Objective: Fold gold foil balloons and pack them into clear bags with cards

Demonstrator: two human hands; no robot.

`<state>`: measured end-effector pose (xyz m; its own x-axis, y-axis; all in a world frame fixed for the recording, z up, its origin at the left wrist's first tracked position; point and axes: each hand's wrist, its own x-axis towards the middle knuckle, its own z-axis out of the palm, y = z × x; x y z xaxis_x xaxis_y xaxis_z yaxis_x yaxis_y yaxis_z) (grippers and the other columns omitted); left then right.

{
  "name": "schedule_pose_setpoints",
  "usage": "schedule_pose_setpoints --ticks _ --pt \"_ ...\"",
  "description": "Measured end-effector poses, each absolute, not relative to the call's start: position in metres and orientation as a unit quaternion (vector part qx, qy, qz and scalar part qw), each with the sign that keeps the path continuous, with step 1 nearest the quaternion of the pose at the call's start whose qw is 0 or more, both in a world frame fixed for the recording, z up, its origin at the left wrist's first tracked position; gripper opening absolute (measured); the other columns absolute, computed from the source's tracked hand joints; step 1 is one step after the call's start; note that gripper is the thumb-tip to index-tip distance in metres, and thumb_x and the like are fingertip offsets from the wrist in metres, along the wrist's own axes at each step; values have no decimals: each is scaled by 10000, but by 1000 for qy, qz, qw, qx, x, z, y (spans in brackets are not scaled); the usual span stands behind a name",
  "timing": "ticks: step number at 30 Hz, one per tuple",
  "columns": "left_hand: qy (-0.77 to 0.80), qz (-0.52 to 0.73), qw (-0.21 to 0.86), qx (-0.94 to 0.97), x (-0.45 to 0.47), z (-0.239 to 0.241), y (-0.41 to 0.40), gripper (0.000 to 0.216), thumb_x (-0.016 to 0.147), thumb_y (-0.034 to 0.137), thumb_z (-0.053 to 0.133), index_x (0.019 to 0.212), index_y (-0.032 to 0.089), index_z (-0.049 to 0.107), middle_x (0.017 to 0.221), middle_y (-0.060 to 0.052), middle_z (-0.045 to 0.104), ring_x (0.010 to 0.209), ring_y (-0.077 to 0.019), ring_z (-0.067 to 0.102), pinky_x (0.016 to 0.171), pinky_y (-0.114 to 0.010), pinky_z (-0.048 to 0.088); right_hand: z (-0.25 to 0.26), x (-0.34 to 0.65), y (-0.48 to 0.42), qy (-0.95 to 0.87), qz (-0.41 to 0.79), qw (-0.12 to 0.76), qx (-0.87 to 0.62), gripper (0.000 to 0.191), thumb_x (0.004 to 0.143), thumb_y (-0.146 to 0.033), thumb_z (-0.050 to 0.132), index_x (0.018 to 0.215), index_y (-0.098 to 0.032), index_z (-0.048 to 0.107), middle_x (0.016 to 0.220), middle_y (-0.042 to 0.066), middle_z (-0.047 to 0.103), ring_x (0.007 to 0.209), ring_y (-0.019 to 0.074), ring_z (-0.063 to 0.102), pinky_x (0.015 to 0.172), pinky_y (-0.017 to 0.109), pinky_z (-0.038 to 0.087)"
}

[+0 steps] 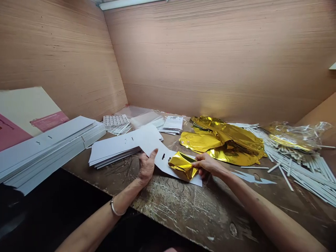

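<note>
My feed is filled mostly by a scuffed brown table (199, 217), its surface scratched and flecked pale, running beneath the long white card (160, 148), my landmark. Well to the left of that card, I see a tall stack of white cards (52, 140), with a pink and cream board (49, 120) behind it. Well to its right lies a loose heap of slim white sticks (312, 175), topped by a crinkled clear bag (296, 134); gold shines through the plastic, but I can't tell whether it is inside. Nearer the card, beyond its right end, glossy flat gold foil shapes (225, 140) overlap in a pile. A shorter stack of white cards (114, 147) lies against its left end.

The card itself is smooth, narrow and gently bowed, with a dark slot punched through it. At its left edge, the left hand (147, 166) grips it, thumb uppermost. Over its right end, the right hand (207, 163) pinches the folded gold foil (182, 164), a creased, mirror-bright packet, between thumb and forefinger. Smallest, a silvery bracelet (115, 208) circles the left wrist, below the card.
</note>
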<state>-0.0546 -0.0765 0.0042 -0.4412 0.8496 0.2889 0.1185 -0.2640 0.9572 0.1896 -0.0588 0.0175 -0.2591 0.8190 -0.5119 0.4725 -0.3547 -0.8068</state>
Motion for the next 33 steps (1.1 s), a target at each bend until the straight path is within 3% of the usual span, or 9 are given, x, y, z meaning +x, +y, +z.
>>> schedule_pose_setpoints --ticks 2,6,10,13,17,19,23,29,33 --pt "556 613 254 501 -51 3 -79 391 730 433 539 905 87 590 920 -118 639 818 -205 598 738 -294 474 19 191 -54 -551 581 137 -584 191 656 -287 623 603 -166 485 337 -55 483 278 73 439 299 164 386" --pt "506 517 158 672 -48 12 -79 375 833 302 393 1135 100 488 1052 -133 589 987 -215 543 850 -329 432 26 186 -44 -575 551 128 -591 202 604 -246 637 525 -164 471 312 -65 440 276 70 430 279 150 346" --pt "386 292 78 871 -34 15 -80 464 836 226 343 1288 124 319 1325 -153 348 1272 -276 185 1015 -464 208 30 181 -37 -616 522 128 -576 146 600 -212 584 505 -159 487 351 -43 484 303 90 454 296 178 360" --pt "355 118 44 926 -19 9 -85 543 830 357 372 1315 138 266 1381 -173 222 1281 -341 49 992 -569 76 28 185 -32 -660 512 134 -533 122 619 -260 551 577 -145 560 407 -26 526 346 91 469 328 185 375" --pt "364 34 46 930 -9 0 -89 786 756 643 260 1334 113 200 1395 -215 111 1273 -371 -13 962 -602 16 30 196 -22 -706 480 77 -515 169 651 -283 514 616 -133 584 407 -41 481 356 64 412 368 171 339" --pt "365 23 50 930 -8 -2 -88 833 728 687 214 1339 121 183 1402 -206 76 1275 -360 -44 963 -595 -9 37 199 -20 -745 354 80 -559 142 654 -238 520 591 -126 578 449 -19 495 423 76 436 424 181 335" --pt "361 26 66 930 -8 -3 -89 851 717 699 209 1342 123 171 1403 -203 76 1278 -350 -52 965 -590 -14 51 194 -28 -774 114 218 -583 172 759 -212 454 723 -129 600 711 72 591 702 138 523 606 219 367" --pt "438 214 132 863 -11 7 -83 649 732 572 439 1222 149 396 1337 -177 309 1263 -308 195 998 -515 157 26 178 -48 -839 211 143 -481 142 744 -293 517 755 -156 552 733 26 559 637 111 475 573 212 333" --pt "618 419 299 595 -18 21 -61 388 713 336 555 1021 104 508 976 -140 583 919 -244 557 775 -394 438 11 180 -50 -820 229 155 -501 154 723 -305 545 791 -168 530 753 11 546 647 105 463 583 211 327"
